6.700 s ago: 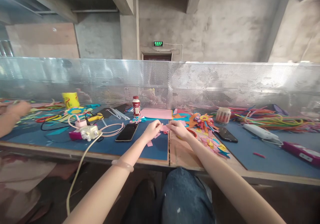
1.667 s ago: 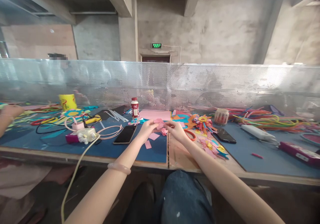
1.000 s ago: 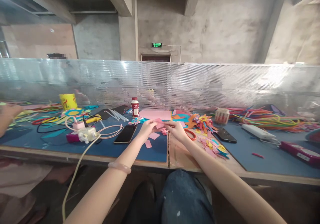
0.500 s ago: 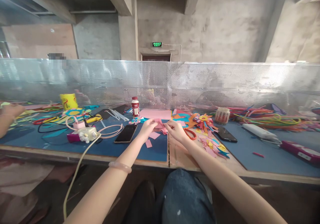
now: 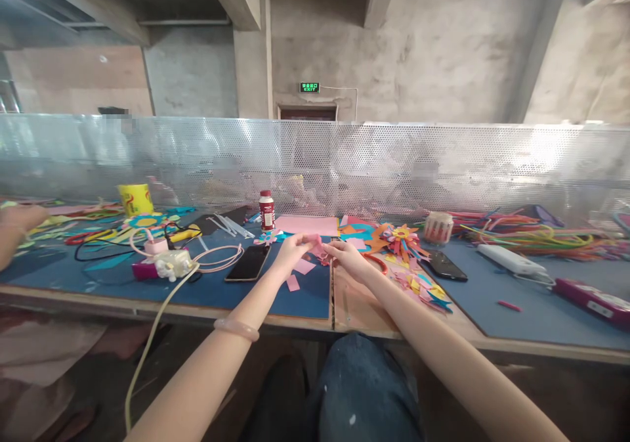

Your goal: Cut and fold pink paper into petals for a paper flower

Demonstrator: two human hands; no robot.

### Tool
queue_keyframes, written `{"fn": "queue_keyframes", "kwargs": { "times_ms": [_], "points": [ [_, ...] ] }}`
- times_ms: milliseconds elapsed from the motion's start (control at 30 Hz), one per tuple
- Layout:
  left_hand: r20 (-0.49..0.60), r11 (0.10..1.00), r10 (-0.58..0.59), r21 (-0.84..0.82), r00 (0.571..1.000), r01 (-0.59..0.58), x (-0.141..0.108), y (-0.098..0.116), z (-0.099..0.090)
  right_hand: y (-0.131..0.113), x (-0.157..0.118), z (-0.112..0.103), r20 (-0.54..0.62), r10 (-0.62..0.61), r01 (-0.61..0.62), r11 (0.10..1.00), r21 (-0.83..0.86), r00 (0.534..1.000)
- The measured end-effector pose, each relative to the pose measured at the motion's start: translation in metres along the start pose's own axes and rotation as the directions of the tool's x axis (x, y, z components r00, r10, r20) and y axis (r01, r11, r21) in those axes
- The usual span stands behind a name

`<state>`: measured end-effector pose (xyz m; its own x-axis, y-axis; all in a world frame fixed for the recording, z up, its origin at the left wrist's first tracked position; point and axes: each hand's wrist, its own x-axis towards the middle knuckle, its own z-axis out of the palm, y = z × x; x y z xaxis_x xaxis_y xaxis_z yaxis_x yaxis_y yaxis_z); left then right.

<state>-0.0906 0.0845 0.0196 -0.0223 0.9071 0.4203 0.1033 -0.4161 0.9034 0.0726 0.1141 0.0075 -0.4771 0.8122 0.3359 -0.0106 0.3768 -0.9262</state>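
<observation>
Over the blue mat, my left hand [image 5: 292, 253] pinches a small piece of pink paper [image 5: 317, 247]. The fingers of my right hand [image 5: 347, 258] are closed on the same paper from the other side. Flat pink paper pieces [image 5: 304, 266] lie just below my hands. Red-orange scissors handles [image 5: 377, 262] rest beside my right hand, partly hidden by it. A multicoloured paper flower [image 5: 401, 237] sits further right, above a pile of paper scraps [image 5: 423, 286].
A black phone [image 5: 247, 263] and a power strip with cables [image 5: 173, 265] lie left. The red-capped bottle [image 5: 266, 211] stands behind my left hand. Another phone [image 5: 447, 265] lies right. Another person's hand [image 5: 22, 219] is at far left.
The pink paper between my fingers has turned and looks more folded or curled. Both my hands have stayed nearly in place.
</observation>
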Motion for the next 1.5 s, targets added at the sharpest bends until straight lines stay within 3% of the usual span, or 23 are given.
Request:
{"fn": "queue_keyframes", "kwargs": {
  "times_ms": [333, 500, 633, 767, 1133, 1500],
  "points": [
    [0.034, 0.998, 0.001, -0.058, 0.999, 0.001, 0.0021, -0.0039, 0.0004, -0.0019, 0.0000, 0.0027, -0.007, 0.012, -0.012, 0.999, 0.041, 1.000],
    [-0.025, 0.993, -0.066, -0.102, 0.997, 0.064, 0.0032, -0.0030, 0.0035, 0.0001, 0.0013, 0.0021, -0.056, 0.000, 0.003, 0.999, 0.054, 0.998],
    [-0.049, 0.999, 0.041, 0.009, 0.998, -0.041, 0.0019, -0.0034, 0.0049, 0.0023, 0.0022, 0.0005, -0.101, -0.009, 0.011, 1.000, 0.019, 0.995],
    [-0.004, 0.985, 0.138, 0.108, 0.990, -0.136, 0.0026, -0.0074, 0.0034, 0.0041, 0.0029, -0.0002, -0.106, -0.018, 0.016, 1.000, -0.025, 0.994],
    [-0.020, 0.980, 0.137, 0.146, 0.990, -0.132, 0.0033, -0.0071, 0.0017, 0.0043, 0.0063, -0.0001, -0.115, -0.097, 0.097, 0.995, -0.013, 0.989],
    [0.046, 0.983, 0.125, 0.132, 0.991, -0.130, 0.0002, -0.0035, 0.0032, 0.0013, 0.0044, 0.0002, -0.126, -0.112, 0.110, 0.994, -0.022, 0.986]
  ]
}}
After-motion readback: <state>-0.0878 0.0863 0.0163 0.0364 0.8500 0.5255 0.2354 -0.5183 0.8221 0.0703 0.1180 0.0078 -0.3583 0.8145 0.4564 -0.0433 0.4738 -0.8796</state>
